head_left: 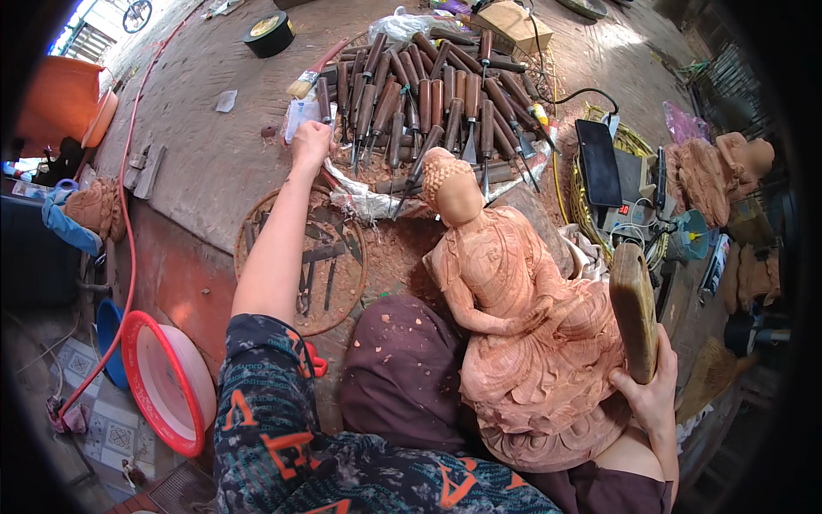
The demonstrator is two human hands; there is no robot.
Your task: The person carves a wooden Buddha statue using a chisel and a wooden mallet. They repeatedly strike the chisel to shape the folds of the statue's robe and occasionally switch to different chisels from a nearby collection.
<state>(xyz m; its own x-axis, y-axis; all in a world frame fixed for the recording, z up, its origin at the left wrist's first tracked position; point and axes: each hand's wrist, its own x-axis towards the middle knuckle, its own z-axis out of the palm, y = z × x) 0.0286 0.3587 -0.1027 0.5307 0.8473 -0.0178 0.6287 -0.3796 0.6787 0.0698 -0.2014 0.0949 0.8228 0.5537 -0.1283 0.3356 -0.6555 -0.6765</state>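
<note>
A carved wooden seated Buddha statue (505,274) leans across my lap, its head pointing away and its base close to my body. My right hand (651,385) is wrapped round the lower end of a worn wooden mallet (632,300), a flat club standing upright beside the statue's base. Stretched far forward, my left hand (311,146) is closed in a fist at the left end of a pile of carving chisels (428,94). One brown chisel handle (324,98) sticks up from that fist; the blade is hidden behind the hand.
A round tray (363,265) with metal blades lies under my left forearm. Brush (317,68) and black tape roll (269,34) are beyond. A pink-red basin (167,385) stands at left. On the right are a phone (598,163), cables and another carving (702,180).
</note>
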